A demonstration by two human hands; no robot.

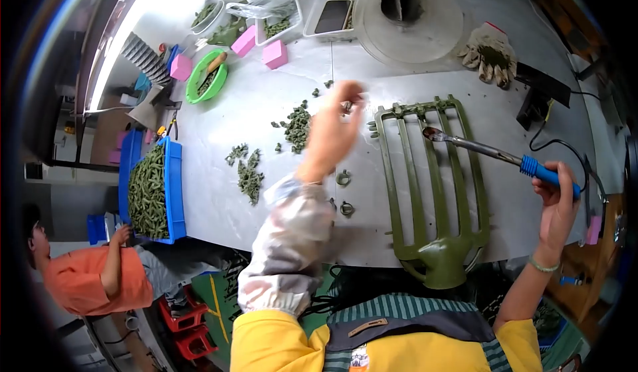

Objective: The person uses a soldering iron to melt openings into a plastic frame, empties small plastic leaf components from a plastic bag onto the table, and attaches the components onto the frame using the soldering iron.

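My right hand (pixel 557 189) is wrapped round the blue handle of a soldering iron (pixel 495 151) with a brown, spoon-like tip. That tip hovers over or touches the upper part of a dark green frame (pixel 435 199) with several long bars and a cup-like base; contact cannot be told. Small green parts sit along the frame's top bar. My left hand (pixel 332 132), in a patterned sleeve, is raised left of the frame, its fingers bent and blurred. Near it lie piles of small green pieces (pixel 297 127) and ring-shaped green pieces (pixel 347 208).
A blue crate (pixel 174 189) full of green pieces stands left, beside a seated person in orange (pixel 100 279). Farther back are a green bowl (pixel 221 86), pink blocks (pixel 274 54), a large round lid (pixel 372 33), gloves (pixel 488 56) and a black stand (pixel 531 109) with a cable.
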